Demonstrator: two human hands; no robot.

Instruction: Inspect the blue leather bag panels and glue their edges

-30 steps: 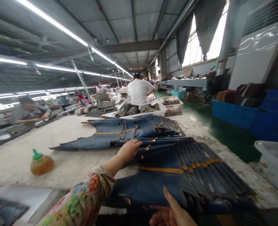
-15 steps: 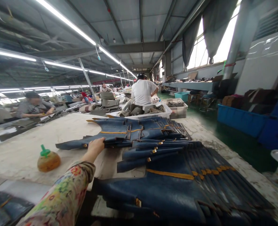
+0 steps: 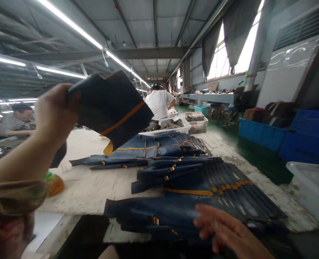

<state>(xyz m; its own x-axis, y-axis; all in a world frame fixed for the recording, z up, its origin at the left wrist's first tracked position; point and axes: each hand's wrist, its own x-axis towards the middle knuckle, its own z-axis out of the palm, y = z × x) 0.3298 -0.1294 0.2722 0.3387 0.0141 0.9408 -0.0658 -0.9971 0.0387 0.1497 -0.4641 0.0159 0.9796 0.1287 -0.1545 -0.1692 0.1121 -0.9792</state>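
Note:
My left hand (image 3: 55, 113) is raised at head height and closed on a dark blue leather piece (image 3: 113, 108) with an orange stripe, held up off the table. My right hand (image 3: 226, 230) hovers low at the front, fingers spread and blurred, just over the near stack of blue leather pieces (image 3: 202, 194). A second fanned stack of blue pieces (image 3: 154, 149) lies farther back on the worn white table (image 3: 94, 187).
A small orange bottle with a green cap (image 3: 54, 183) stands left, partly behind my arm. A person in a white shirt (image 3: 159, 102) stands beyond white bins (image 3: 170, 127). Another person (image 3: 17, 118) sits at left. Blue crates (image 3: 283, 135) line the right wall; a clear bin (image 3: 310, 180) sits near right.
My left hand picked one blue piece off the far stack and lifted it up toward my face. My right hand has come back into view over the near stack.

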